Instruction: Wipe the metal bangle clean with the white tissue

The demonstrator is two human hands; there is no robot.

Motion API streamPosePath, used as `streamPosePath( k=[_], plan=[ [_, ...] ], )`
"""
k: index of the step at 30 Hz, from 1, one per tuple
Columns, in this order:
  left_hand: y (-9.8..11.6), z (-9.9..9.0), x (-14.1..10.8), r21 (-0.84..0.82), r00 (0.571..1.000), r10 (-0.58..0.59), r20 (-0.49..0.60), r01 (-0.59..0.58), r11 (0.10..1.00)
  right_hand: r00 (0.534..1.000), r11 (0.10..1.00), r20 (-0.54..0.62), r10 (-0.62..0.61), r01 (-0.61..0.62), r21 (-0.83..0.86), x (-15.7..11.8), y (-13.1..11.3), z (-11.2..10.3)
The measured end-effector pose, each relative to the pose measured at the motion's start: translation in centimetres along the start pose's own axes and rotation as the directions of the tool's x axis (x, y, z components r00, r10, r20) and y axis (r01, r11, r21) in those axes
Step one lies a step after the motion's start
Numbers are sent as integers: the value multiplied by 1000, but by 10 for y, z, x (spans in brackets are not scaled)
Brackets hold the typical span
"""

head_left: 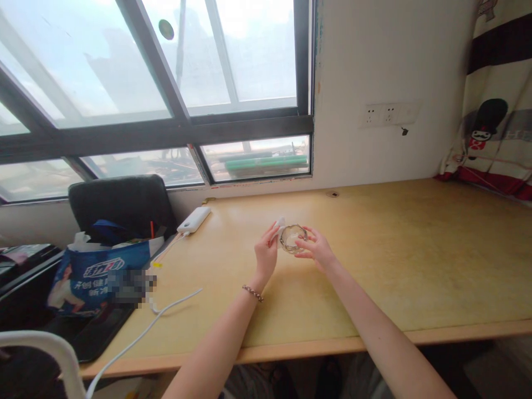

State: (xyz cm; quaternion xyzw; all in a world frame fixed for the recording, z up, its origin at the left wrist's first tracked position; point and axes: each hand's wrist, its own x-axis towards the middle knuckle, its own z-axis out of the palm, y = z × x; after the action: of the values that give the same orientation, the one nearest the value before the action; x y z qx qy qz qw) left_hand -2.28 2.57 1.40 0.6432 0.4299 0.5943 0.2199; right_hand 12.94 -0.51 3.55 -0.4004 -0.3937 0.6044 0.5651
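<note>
Over the middle of the wooden table (399, 266) my right hand (319, 249) grips a small clear glass bowl (286, 237) with a wavy, dark-tinted rim. Its thumb and fingers curl round the right side, and some fingers reach over the opening. At the bowl's left side my left hand (266, 254) is closed, pinching a crumpled white tissue (281, 223) against or close to the glass. A beaded bracelet (253, 292) circles the left wrist. Whether the bowl rests on the table or is lifted slightly, I cannot tell.
A white power bank (194, 220) with a cable lies at the table's back left. Another white cable (166, 307) trails over the left edge. A blue bag (100, 271) sits on a black chair (122, 205). A wall socket (389, 114) and curtain (499, 111) are at right.
</note>
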Motion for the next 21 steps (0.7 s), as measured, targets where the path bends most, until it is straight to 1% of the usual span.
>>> streamPosePath(
  k=[3,5,7,9,13,16,18,19,21],
  plan=[
    [3,0,-2,69,1000,13,5,-13,998,1000,1000,-23,-3,2,-2,0,-1,-1],
    [5,0,-3,88,999,32,26,-34,996,999,1000,-39,-5,5,-13,0,-1,-1],
    [9,-1,-3,96,993,86,82,-93,991,999,1000,-50,-9,7,-23,1,0,-2],
    [13,-2,-4,97,977,157,145,-172,980,998,1000,-58,-13,12,-28,1,0,-2],
    [20,-2,-6,103,927,279,249,-312,945,998,999,-68,-16,13,-43,2,1,-1],
    [24,-4,-5,182,860,338,383,-429,885,997,998,-78,-22,18,-55,2,2,-1],
    [27,-6,-3,270,815,343,467,-500,823,996,998,-88,-33,28,-57,2,2,-1],
    [28,-8,-2,314,801,335,496,-525,791,995,998,-94,-41,35,-61,2,3,-1],
    [31,-9,-1,379,787,306,536,-548,746,993,996,-101,-57,49,-78,2,3,-1]
  ],
)
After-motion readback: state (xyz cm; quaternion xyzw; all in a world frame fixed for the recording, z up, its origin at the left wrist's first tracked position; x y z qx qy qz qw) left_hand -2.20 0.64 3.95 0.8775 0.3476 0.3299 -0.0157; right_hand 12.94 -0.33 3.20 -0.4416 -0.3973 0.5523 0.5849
